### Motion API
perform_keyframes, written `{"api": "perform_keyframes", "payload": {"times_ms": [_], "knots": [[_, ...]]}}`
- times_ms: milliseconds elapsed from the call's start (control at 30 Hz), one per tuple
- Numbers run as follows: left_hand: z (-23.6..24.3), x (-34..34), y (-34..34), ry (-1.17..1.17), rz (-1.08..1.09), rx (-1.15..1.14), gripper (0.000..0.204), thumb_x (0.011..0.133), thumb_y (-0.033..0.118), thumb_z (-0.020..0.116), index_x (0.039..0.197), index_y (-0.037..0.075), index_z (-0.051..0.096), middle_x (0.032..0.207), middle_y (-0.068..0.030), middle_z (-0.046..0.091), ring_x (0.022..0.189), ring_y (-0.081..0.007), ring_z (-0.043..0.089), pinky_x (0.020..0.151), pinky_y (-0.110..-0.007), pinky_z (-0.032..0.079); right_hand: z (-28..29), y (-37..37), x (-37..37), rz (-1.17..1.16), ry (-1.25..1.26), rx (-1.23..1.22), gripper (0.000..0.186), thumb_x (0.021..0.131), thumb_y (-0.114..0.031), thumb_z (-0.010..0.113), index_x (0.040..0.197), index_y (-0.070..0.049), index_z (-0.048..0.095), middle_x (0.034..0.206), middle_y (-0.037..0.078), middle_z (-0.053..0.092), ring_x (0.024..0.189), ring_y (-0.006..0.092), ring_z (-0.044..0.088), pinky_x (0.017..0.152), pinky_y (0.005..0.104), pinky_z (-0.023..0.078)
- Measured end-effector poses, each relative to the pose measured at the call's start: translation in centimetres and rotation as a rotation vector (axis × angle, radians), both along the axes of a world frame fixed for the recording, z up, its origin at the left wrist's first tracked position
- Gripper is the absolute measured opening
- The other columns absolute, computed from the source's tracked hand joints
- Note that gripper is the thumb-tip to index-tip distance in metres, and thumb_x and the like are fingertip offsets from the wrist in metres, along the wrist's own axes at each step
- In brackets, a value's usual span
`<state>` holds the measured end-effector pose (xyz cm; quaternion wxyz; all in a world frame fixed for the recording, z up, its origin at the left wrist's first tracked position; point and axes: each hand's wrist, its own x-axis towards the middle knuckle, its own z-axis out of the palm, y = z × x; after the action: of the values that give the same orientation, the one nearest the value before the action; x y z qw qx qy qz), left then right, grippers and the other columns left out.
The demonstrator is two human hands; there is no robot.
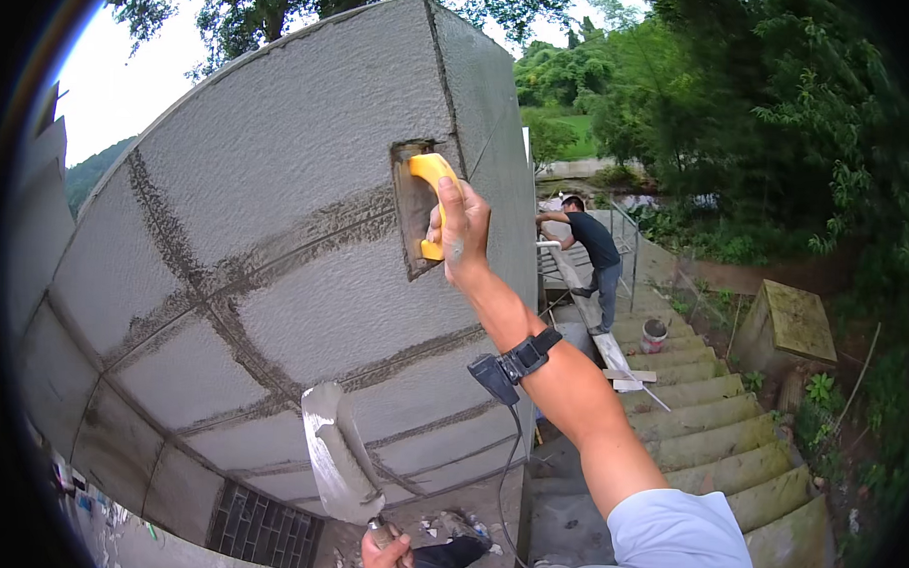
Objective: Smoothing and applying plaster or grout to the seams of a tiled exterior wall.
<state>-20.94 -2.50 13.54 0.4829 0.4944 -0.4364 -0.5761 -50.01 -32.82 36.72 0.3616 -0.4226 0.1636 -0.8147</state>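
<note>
The right hand (459, 229) is reaching up to just right of the frame's centre, its fingers wrapping closed around the yellow handle (434, 188) of a plastering float (413, 210), whose flat grey blade is lying pressed against the grey wall (278, 178) near the wall's vertical corner edge. The wall is filling the left and middle of the picture, and a grid of darker mortar joints (276, 248) is running across its rough blocks. A black wrist strap (528, 355) is sitting around the right forearm, with a small dark device (491, 375) hanging from it and a thin cable (505, 486) trailing down toward the lower edge. The left hand (385, 557) is showing at the bottom centre, its fingers gripping shut around the handle of a pointed trowel (337, 450), whose mortar-smeared blade is pointing up and to the left, close in front of the wall; whether it is touching the surface is unclear. A dark metal grate (261, 528) is sitting low on the wall at the lower left. In the right half, mossy concrete steps (730, 434) are descending, and another person (591, 254) in a dark shirt is standing on them beside a railing (626, 240), well apart from the hands, with a small bucket (654, 334) and a long plank (598, 329) lying nearby
</note>
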Motion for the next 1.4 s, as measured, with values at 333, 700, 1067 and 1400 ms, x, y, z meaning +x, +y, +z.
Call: {"api": "perform_keyframes", "payload": {"times_ms": [333, 700, 1067, 1400], "knots": [[-0.6, 0.7, 0.6, -0.049, 0.07, 0.009, 0.015, 0.085, 0.01, 0.067, 0.087, 0.009, 0.052, 0.057, -0.0012, 0.052, 0.043, -0.0124, 0.048, 0.04, -0.024, 0.04, 5.1, -2.4, -3.9, -0.19, -0.195, -0.075, 0.042, 0.095, -0.046, 0.058, 0.081, -0.007, 0.053, 0.058, -0.002, 0.046, 0.045, 0.0055, 0.044, 0.041, 0.0239, 0.038], [-1.0, 1.9, 0.6, -0.045, 0.063, -0.014, 0.017, 0.085, 0.011, 0.067, 0.087, 0.01, 0.05, 0.056, -0.0019, 0.051, 0.042, -0.0132, 0.048, 0.038, -0.026, 0.04, 11.1, -2.0, -2.1, -0.265, -0.206, -0.175, 0.038, 0.096, -0.039, 0.059, 0.086, -0.003, 0.058, 0.056, -0.001, 0.047, 0.042, 0.008, 0.045, 0.039, 0.0261, 0.038], [0.0, 0.8, 0.8, -0.013, 0.116, -0.01, 0.02, 0.085, 0.011, 0.069, 0.088, 0.011, 0.049, 0.055, -0.0012, 0.05, 0.041, -0.0135, 0.047, 0.036, -0.025, 0.039, 16.1, -0.7, 2.2, -0.094, 0.17, -0.258, 0.044, 0.091, -0.047, 0.064, 0.093, -0.003, 0.062, 0.057, -0.002, 0.049, 0.045, 0.006, 0.046, 0.044, 0.0243, 0.04], [-1.4, 1.7, 1.0, -0.045, 0.118, 0.019, 0.019, 0.086, 0.012, 0.068, 0.09, 0.011, 0.049, 0.056, -0.0006, 0.05, 0.041, -0.0122, 0.047, 0.036, -0.025, 0.038, 3.9, -3.1, -12.6, -0.674, 0.387, -0.089, 0.048, 0.087, -0.049, 0.065, 0.076, -0.003, 0.057, 0.059, 0.007, 0.055, 0.057, 0.0154, 0.054, 0.054, 0.0362, 0.044]]}}
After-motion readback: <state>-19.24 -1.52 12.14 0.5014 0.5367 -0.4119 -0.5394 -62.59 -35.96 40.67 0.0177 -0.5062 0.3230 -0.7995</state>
